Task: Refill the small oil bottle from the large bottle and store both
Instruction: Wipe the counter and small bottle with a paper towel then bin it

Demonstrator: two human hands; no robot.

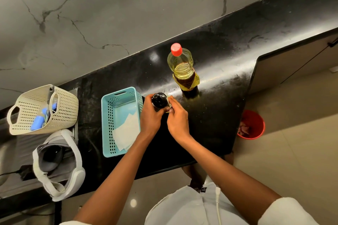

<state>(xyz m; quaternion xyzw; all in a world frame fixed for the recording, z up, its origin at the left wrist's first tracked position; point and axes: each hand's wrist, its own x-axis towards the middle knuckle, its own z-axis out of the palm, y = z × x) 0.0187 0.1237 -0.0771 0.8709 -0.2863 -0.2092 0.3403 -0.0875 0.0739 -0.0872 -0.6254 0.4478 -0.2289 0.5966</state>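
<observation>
The large oil bottle (182, 68) stands upright on the black counter (219, 86), its red cap on and yellow oil inside. In front of it is the small oil bottle (159, 99), seen from above as a black round top. My left hand (150, 115) grips the small bottle from the left. My right hand (177, 118) presses a small pale wad, apparently tissue, against the bottle's right side; the bottle's body is mostly hidden by both hands.
A light-blue plastic basket (108, 115) with white paper napkins lies just left of my hands. Further left stand a cream woven basket (60, 107) and a grey-white headset (73, 153). A red bin (256, 129) stands on the floor beyond the counter's right end.
</observation>
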